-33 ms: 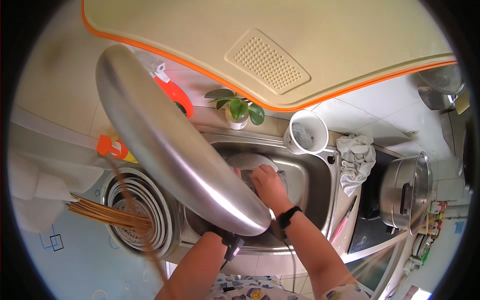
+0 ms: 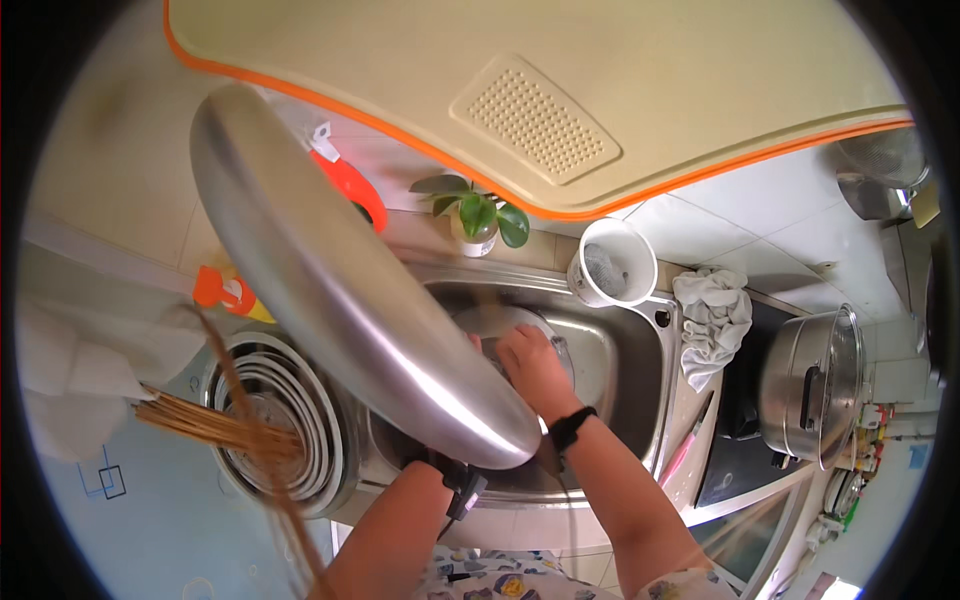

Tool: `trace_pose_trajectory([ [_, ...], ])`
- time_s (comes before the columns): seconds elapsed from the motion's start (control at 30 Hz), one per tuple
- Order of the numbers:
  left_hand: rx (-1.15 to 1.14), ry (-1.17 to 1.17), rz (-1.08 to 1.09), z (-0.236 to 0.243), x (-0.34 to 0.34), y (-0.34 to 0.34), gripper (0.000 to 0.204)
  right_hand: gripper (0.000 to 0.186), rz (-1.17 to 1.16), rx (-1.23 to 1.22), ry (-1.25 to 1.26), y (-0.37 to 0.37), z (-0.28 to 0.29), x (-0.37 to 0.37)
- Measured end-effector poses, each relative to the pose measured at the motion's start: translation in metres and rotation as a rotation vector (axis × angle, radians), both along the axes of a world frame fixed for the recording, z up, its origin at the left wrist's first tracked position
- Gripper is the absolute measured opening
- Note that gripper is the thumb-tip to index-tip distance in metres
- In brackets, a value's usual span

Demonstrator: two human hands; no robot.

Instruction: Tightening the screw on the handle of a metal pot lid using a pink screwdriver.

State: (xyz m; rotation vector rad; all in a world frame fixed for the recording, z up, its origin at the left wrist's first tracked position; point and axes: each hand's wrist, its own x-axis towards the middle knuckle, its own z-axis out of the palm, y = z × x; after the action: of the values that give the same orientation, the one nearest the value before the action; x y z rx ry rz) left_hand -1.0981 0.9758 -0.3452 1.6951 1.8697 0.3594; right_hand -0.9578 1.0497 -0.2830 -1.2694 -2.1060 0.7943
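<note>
In the steel sink (image 2: 630,370), a round steel dish (image 2: 490,320) lies under my right hand (image 2: 535,365). Its fingers are curled on something grey and indistinct beside the dish's middle. My left hand (image 2: 474,343) is mostly hidden behind a large curved steel object (image 2: 340,270), perhaps the tap, close to the camera; only pinkish fingertips show. A dark device (image 2: 465,490) with a cable sits at my left wrist, and a dark band (image 2: 570,430) circles my right wrist.
Left are nested bowls (image 2: 330,440) holding chopsticks (image 2: 190,415). Behind stand a plant (image 2: 475,215) and a white tub (image 2: 610,260). A cloth (image 2: 710,320), pink-handled knife (image 2: 680,450), cooktop (image 2: 740,470) and steel pot (image 2: 800,390) are at the right. A cream board (image 2: 660,60) overhangs the top.
My right hand and left forearm have shifted very slightly upward. Everything else looks the same.
</note>
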Motion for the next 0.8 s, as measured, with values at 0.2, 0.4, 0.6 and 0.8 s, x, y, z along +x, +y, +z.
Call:
trace_pose_trajectory([
  [0.2,0.254,0.224,-0.047,-0.005,-0.012,-0.010,0.135,0.009,0.128,0.018,0.012,0.009,0.003,-0.001],
  [0.4,0.013,0.064,0.037,0.040,0.000,0.001,0.136,0.010,0.228,0.048,-0.083,0.017,0.001,0.002],
  [0.6,0.039,0.019,0.028,0.033,0.010,0.003,0.134,0.005,0.302,0.114,-0.239,0.022,0.009,0.008],
  [0.8,-0.115,-0.070,-0.008,0.048,0.002,0.009,0.130,0.012,-0.018,0.071,-0.136,0.032,0.004,0.052],
])
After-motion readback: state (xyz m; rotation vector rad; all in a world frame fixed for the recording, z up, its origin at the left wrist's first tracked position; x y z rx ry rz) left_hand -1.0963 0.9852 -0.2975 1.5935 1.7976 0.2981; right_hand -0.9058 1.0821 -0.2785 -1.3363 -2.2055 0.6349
